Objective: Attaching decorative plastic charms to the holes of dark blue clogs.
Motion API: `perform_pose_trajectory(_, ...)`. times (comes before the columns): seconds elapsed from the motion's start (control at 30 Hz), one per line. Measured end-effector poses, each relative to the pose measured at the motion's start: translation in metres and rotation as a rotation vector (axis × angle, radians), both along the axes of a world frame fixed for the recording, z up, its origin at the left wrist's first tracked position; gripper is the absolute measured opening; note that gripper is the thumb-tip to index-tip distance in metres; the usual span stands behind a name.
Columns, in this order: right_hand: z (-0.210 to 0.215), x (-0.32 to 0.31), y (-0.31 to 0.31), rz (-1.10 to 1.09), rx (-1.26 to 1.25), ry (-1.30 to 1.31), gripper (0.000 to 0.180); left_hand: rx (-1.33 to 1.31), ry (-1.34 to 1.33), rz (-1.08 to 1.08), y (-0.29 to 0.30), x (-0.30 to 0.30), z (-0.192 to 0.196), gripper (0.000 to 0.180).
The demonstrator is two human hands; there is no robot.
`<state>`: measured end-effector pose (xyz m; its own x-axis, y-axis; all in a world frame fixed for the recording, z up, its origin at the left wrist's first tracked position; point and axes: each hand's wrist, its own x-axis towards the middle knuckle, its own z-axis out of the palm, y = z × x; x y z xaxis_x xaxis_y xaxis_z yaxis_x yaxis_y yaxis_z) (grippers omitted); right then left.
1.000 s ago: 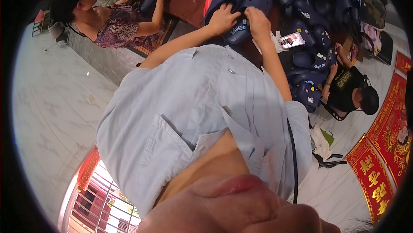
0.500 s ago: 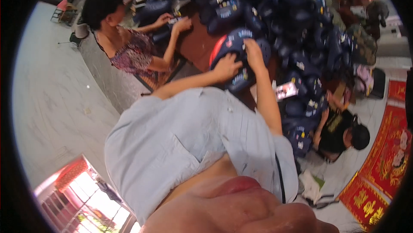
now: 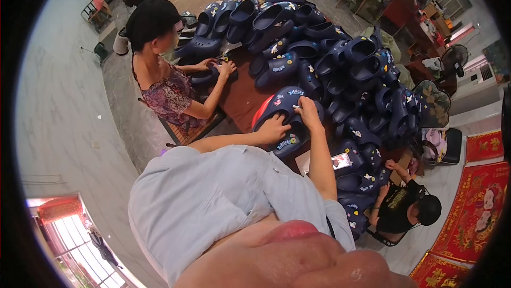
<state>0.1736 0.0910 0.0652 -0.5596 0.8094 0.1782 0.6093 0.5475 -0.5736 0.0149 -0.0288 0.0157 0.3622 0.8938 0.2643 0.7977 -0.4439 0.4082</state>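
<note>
A pair of navy foam clogs (image 3: 285, 99) with colourful charms on their tops is in front of me, close to the table's near edge. My left hand (image 3: 273, 129) is closed on them, its fingers curled over the upper and partly hidden in the dark opening. My right hand (image 3: 308, 114) pinches at the upper beside it, and a small white charm (image 3: 297, 107) shows at the fingertips. Something red (image 3: 263, 110) sticks out along the left side of the clogs.
A big heap of navy clogs (image 3: 340, 67) covers the brown table (image 3: 237, 99). A lit phone (image 3: 341, 161) lies right of my forearm. One co-worker (image 3: 170, 86) handles a clog at the left; another (image 3: 407, 203) sits at the right. A fan (image 3: 455, 59) stands farther back.
My view has tilted up, so the scene sits lower in the picture and more of the far room shows. Both my hands stay at the same clogs.
</note>
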Motion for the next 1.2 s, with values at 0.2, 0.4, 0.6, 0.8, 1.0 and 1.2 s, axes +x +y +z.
perform_pose_trajectory(0.2,0.033,0.000,-0.038,-0.076,0.172,0.044,0.027,0.022,0.000,0.007,-0.002,-0.001,0.000,0.039)
perform_pose_trajectory(0.4,0.037,0.013,-0.094,-0.013,0.072,-0.015,0.026,0.035,-0.003,-0.053,0.002,-0.005,-0.011,0.042)
perform_pose_trajectory(0.6,0.024,0.012,-0.105,-0.001,0.161,-0.022,0.026,0.020,0.002,-0.075,0.001,-0.010,-0.002,0.047)
perform_pose_trajectory(0.8,0.025,-0.005,-0.048,-0.123,0.237,0.223,0.020,-0.027,0.020,-0.061,-0.002,-0.011,-0.001,0.047)
perform_pose_trajectory(1.0,-0.014,-0.030,0.020,-0.127,0.251,-0.010,0.042,0.014,-0.013,-0.013,-0.001,-0.006,-0.001,0.039)
perform_pose_trajectory(1.2,-0.039,-0.047,0.018,-0.175,0.262,-0.188,0.026,0.073,-0.006,0.004,-0.003,-0.004,-0.008,0.035)
